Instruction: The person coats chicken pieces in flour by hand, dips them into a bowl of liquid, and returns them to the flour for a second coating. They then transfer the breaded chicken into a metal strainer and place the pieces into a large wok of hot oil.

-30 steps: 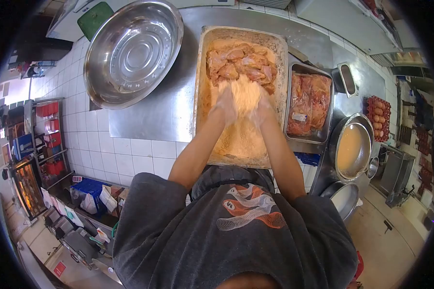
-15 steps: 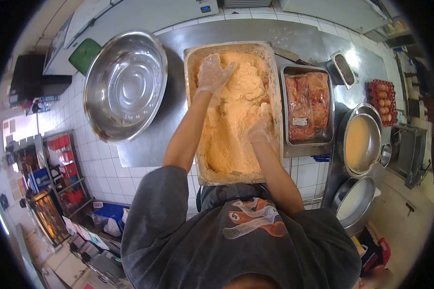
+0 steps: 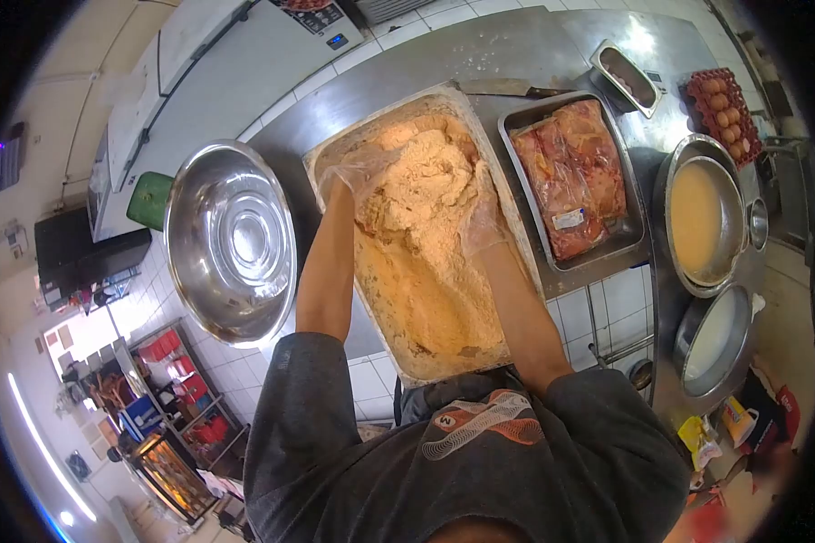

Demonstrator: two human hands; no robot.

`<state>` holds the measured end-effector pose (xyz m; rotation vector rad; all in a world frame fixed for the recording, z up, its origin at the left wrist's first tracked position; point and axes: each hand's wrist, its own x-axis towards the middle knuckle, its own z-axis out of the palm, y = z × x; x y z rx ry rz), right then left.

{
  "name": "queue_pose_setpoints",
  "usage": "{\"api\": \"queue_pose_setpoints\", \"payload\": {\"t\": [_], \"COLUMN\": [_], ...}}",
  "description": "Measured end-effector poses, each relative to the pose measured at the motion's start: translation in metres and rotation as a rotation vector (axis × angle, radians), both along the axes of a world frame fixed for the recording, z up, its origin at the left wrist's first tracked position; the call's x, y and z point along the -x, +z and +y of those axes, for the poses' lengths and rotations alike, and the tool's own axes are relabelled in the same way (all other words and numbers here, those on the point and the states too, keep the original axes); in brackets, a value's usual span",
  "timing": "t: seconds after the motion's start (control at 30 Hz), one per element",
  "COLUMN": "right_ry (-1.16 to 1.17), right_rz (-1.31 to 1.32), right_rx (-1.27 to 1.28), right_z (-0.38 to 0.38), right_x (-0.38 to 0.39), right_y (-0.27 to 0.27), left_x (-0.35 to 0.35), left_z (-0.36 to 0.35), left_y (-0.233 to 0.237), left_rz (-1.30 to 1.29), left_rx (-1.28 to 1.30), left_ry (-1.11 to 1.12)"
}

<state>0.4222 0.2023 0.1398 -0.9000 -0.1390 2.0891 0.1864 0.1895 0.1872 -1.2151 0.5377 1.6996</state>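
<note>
A deep rectangular metal tray [image 3: 406, 348] in front of me holds pale orange seasoned flour [image 3: 426, 303], with a heap of flour-coated pieces [image 3: 430, 172] at its far end. Both my hands wear thin clear plastic gloves. My left hand [image 3: 358, 176] reaches into the heap from its left side, its fingertips smeared and partly buried. On the opposite side, my right hand [image 3: 484, 224] lies along the heap by the tray's right wall, with flour-dusted fingers stretched out. The heap sits between the two hands.
Right of the tray is a metal pan [image 3: 598, 258] of plastic-wrapped raw meat [image 3: 575, 172], with a knife [image 3: 507, 88] behind. Farther right stand a bowl of yellow-orange liquid [image 3: 697, 217], a bowl of white liquid [image 3: 711, 348] and an egg tray [image 3: 724, 113]. A large steel bowl [image 3: 235, 240] stands left.
My left hand has turned and pushed into the heap from the left, no longer spread on top. My right hand has moved farther up the tray beside the heap. The view has rotated.
</note>
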Motion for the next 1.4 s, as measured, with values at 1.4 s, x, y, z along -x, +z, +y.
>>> {"api": "queue_pose_setpoints", "payload": {"t": [1.4], "right_ry": [0.545], "right_rz": [-1.073], "right_rx": [-0.997], "right_z": [-0.079], "right_x": [-0.104], "right_y": [0.027], "left_x": [-0.161], "left_z": [-0.184], "left_y": [-0.040], "left_rz": [2.032], "left_rx": [1.222], "left_ry": [-3.162]}}
